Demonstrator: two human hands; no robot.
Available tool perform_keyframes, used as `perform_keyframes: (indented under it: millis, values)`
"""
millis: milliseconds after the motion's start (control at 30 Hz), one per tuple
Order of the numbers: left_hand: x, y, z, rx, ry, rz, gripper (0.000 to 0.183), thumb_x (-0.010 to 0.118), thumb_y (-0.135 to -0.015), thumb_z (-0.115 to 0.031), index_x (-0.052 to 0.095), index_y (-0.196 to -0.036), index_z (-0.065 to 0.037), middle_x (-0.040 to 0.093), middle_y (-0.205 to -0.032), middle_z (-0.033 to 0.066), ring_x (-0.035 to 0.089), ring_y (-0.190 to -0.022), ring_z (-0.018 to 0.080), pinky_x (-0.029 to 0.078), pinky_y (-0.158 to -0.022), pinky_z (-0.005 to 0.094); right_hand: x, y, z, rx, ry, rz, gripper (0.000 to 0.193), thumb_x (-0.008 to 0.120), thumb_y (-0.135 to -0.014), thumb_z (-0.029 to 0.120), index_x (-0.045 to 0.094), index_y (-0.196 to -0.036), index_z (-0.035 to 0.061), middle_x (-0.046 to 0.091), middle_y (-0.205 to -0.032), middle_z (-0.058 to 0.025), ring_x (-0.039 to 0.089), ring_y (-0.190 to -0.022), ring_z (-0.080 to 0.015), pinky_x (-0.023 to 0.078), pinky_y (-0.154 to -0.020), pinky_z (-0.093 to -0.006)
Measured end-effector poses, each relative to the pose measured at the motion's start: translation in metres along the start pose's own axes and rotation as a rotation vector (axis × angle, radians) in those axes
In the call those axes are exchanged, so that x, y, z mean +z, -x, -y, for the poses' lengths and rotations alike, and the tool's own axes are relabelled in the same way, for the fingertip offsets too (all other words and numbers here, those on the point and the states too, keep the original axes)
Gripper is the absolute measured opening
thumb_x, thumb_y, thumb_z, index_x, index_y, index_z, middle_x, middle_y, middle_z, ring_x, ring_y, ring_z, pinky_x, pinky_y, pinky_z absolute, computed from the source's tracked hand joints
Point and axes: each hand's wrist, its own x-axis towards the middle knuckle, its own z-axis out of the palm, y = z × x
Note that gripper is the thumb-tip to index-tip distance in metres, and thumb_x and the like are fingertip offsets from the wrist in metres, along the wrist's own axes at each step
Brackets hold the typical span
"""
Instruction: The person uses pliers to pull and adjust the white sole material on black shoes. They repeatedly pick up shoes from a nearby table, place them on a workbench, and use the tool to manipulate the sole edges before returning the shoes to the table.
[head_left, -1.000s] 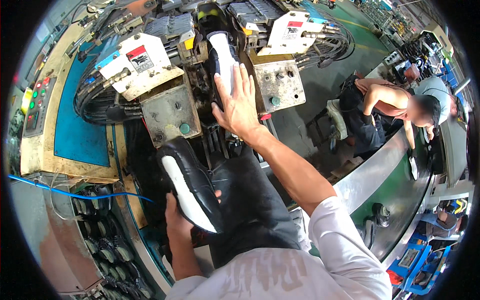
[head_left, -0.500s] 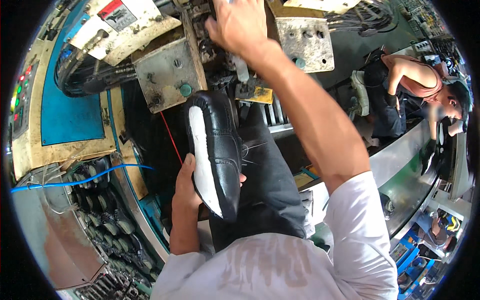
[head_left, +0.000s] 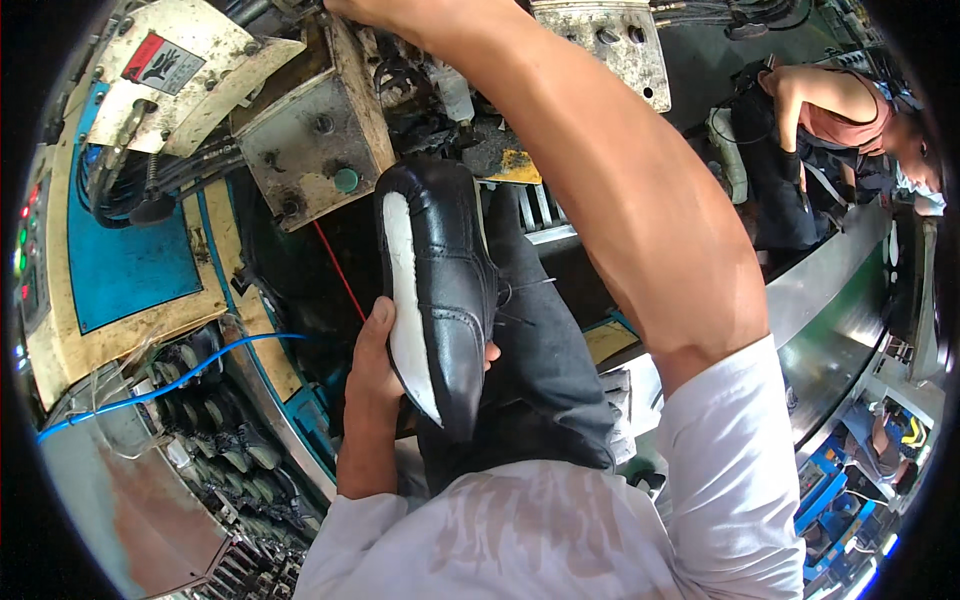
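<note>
My left hand [head_left: 376, 355] is closed around a black leather shoe upper [head_left: 450, 285], thumb on its near side and a fingertip showing at the opposite edge. The upper is held lengthwise over my lap, with its pale white underside [head_left: 404, 290] turned to the left and loose lace ends sticking out at the right. My right forearm [head_left: 610, 150] reaches up across the machine toward the upper left. The right hand itself lies beyond the top edge, so its fingers are hidden.
A grimy machine with a metal box and green button [head_left: 346, 180] stands ahead. Left are a blue panel [head_left: 135, 260], a blue hose [head_left: 200, 352] and racked dark shoes [head_left: 225, 430]. A co-worker [head_left: 830, 120] sits at the right beside a metal-edged conveyor [head_left: 830, 265].
My right hand has moved up and left, out of the picture, and the forearm now spans the top. The left hand still holds the shoe upper. The view has shifted slightly.
</note>
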Motion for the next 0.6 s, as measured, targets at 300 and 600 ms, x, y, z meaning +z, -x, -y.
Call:
perform_keyframes:
  millis: [300,600]
  values:
    - [0.006,0.038,0.006,0.110,-0.202,-0.097,0.087,0.057,-0.103,-0.061,0.045,-0.151,0.012,0.070,-0.123,0.0349,0.079,-0.096,0.0493,0.069,-0.082,0.0547,-0.099,0.144,0.030,0.118,-0.758,0.364,0.071,0.076,-0.100,0.039,0.054,-0.159,0.0060,0.050,-0.165,-0.0238,0.047,-0.152,-0.0382,0.038,-0.125,-0.0501]
    - [0.027,0.051,0.051,-0.077,-0.777,-0.256,0.077,0.064,-0.100,-0.028,0.038,-0.167,-0.002,0.060,-0.149,0.0193,0.064,-0.130,0.0276,0.051,-0.111,0.0395,-0.142,0.344,0.084,1.080,-1.728,0.120,0.052,0.075,-0.102,0.007,0.060,-0.151,0.0056,0.067,-0.135,-0.0080,0.066,-0.119,-0.0156,0.057,-0.104,-0.0333]
